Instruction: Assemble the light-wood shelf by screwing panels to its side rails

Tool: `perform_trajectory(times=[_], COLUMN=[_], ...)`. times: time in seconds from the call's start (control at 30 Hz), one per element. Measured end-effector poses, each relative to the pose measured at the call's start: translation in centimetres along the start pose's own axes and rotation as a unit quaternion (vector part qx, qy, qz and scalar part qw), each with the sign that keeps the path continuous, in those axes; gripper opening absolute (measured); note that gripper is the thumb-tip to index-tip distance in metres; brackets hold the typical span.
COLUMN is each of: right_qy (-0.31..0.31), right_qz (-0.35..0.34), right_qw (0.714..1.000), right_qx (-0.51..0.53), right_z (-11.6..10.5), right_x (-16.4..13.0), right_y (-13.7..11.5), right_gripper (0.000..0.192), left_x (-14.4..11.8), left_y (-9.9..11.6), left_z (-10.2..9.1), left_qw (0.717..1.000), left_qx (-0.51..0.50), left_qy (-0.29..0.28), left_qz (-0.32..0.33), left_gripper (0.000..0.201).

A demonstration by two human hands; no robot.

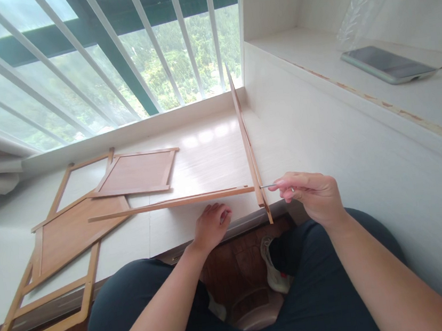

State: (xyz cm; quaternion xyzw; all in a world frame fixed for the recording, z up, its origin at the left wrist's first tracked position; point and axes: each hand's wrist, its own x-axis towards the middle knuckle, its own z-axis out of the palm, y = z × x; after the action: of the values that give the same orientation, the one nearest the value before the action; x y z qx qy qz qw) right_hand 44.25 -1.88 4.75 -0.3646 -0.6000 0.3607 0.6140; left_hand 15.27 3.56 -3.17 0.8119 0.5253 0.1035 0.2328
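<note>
My right hand (313, 194) pinches a thin metal rod (267, 185). The rod's tip meets the outer face of an upright wooden panel (247, 146) near its front end. A second wooden panel (177, 200), seen edge-on, meets the inner side of that panel at about a right angle. Just in front of this second panel, my left hand (213, 225) rests with its fingers curled; whether it touches the panel, or what its fingers hold, I cannot tell.
On the white ledge (204, 162) lie a small framed panel (139, 173), a larger panel (80, 231) and an open wooden frame (55, 293) that overhangs the edge. A phone (388, 63) and a plastic bag (366, 2) are on the right shelf. A barred window stands behind.
</note>
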Motion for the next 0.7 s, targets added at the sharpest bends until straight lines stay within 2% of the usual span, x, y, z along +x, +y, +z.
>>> perform_trajectory(times=[0.3, 0.53, 0.7], right_qy=[0.004, 0.043, 0.033], right_qz=[-0.009, -0.003, -0.008], right_qw=[1.0, 0.999, 0.998], right_qx=[0.002, -0.03, -0.054], right_z=[0.3, 0.31, 0.57], right_x=[0.07, 0.0, 0.06], right_y=[-0.32, -0.19, -0.41], right_gripper=[0.022, 0.015, 0.014], left_x=[0.06, 0.09, 0.04], left_y=[-0.06, 0.04, 0.16], left_z=[0.05, -0.1, -0.21], left_qw=[1.0, 1.0, 0.999], left_qx=[-0.001, 0.001, -0.003], left_qy=[-0.002, -0.011, -0.019], left_qz=[-0.003, -0.005, -0.026], left_gripper=[0.018, 0.019, 0.022])
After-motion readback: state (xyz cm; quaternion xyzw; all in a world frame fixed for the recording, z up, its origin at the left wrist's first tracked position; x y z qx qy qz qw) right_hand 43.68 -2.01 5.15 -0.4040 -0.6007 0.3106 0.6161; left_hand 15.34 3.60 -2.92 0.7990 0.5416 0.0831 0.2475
